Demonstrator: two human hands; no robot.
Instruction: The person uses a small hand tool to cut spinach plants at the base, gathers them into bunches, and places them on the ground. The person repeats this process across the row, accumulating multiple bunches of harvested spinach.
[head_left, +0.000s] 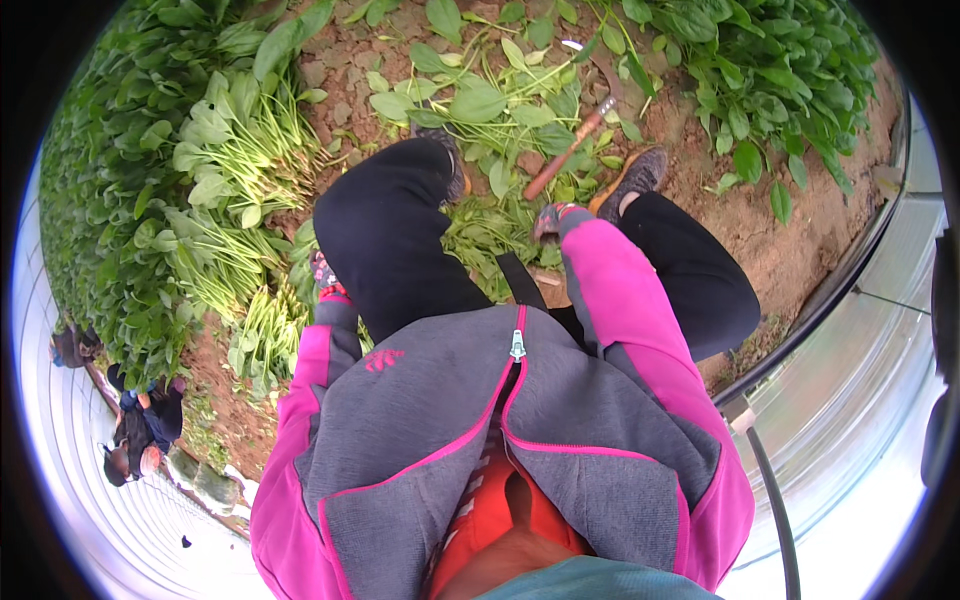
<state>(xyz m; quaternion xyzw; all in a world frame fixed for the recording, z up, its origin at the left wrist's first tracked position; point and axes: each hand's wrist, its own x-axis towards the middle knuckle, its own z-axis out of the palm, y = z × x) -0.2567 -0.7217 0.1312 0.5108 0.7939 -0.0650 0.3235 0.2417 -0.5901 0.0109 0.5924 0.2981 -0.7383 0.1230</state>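
Observation:
My left hand (328, 277), in a flowered glove, is low beside my left knee, against cut leafy greens (304, 259). The leg hides part of its fingers. Between my legs is my right hand (553, 221), also gloved, over loose leaves and stems (495, 232); its fingers point down and I cannot tell if they grip anything. Just beyond it a sickle (568, 152) with a wooden handle and curved blade lies on scattered leaves (480, 105). To the left, bundles of spinach-like greens (247, 150) rest with their pale stem ends towards me.
Dense growing greens stand at left (112, 187) and upper right (780, 67). Bare soil (832, 217) runs along a black pipe (806, 322) by plastic sheeting (847, 390). Another person (142, 427) crouches at lower left. My shoes (634, 180) flank the loose leaves.

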